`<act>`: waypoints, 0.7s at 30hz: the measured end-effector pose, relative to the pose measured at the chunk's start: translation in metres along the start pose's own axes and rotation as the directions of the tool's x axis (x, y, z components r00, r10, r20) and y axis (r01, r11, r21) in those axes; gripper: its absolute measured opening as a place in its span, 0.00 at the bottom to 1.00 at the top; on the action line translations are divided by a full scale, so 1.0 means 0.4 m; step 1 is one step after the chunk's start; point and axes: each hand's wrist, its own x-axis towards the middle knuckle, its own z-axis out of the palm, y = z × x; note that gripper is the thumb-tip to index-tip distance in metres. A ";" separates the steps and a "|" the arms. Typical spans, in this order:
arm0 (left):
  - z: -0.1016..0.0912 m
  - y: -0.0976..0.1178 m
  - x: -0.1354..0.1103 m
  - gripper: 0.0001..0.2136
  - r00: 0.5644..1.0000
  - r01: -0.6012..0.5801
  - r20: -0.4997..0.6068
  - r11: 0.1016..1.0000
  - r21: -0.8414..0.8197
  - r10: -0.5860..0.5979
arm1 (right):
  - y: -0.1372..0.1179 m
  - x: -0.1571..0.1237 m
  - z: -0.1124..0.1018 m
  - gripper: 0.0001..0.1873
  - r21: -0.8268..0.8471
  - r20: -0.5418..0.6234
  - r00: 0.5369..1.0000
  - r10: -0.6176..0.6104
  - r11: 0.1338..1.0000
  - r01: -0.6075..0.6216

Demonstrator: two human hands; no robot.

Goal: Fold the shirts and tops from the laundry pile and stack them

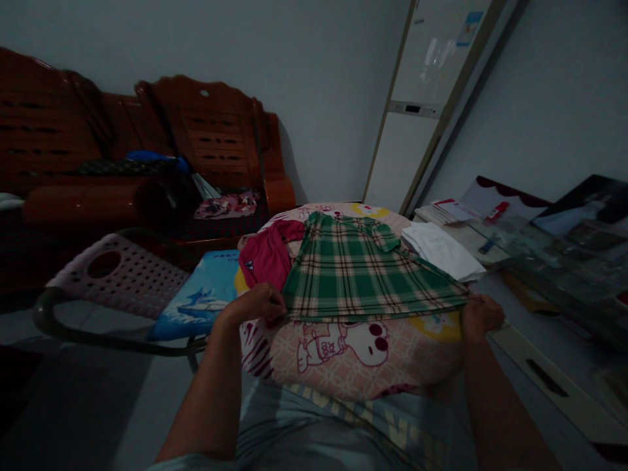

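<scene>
A green plaid dress (pixel 350 268) lies spread on a round surface covered with a pink patterned cloth (pixel 422 366), its wide hem toward me. At the hem's left corner, my left hand (pixel 260 302) is closed in a pinch on the fabric. My right hand (pixel 483 315) grips the right corner, and the hem is stretched nearly straight between the two. A crumpled magenta garment (pixel 269 256) rests by the dress's left edge, just beyond my left hand. Folded white cloth (pixel 444 250) lies to the right of the dress.
A chair with a woven pink back (pixel 118 275) and a blue picture-printed seat (pixel 201 294) stands at left. Behind it is a carved wooden sofa (pixel 210 131) with cloths on it. At right are a glass-topped cabinet (pixel 554 261) and a tall white air conditioner (pixel 407 150).
</scene>
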 end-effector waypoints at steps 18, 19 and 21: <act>0.097 0.154 0.136 0.09 0.966 -0.190 -0.162 0.978 0.091 0.203 | -0.427 -0.326 -0.020 0.07 0.717 0.546 0.281 -0.789 0.614 0.330; 0.125 0.155 0.136 0.09 0.973 -0.212 -0.080 0.976 0.056 0.216 | -0.420 -0.333 -0.025 0.07 0.726 0.553 0.241 -0.797 0.604 0.329; 0.176 0.154 0.137 0.08 0.973 -0.225 0.048 0.974 0.016 0.224 | -0.403 -0.340 -0.034 0.06 0.731 0.561 0.173 -0.810 0.582 0.355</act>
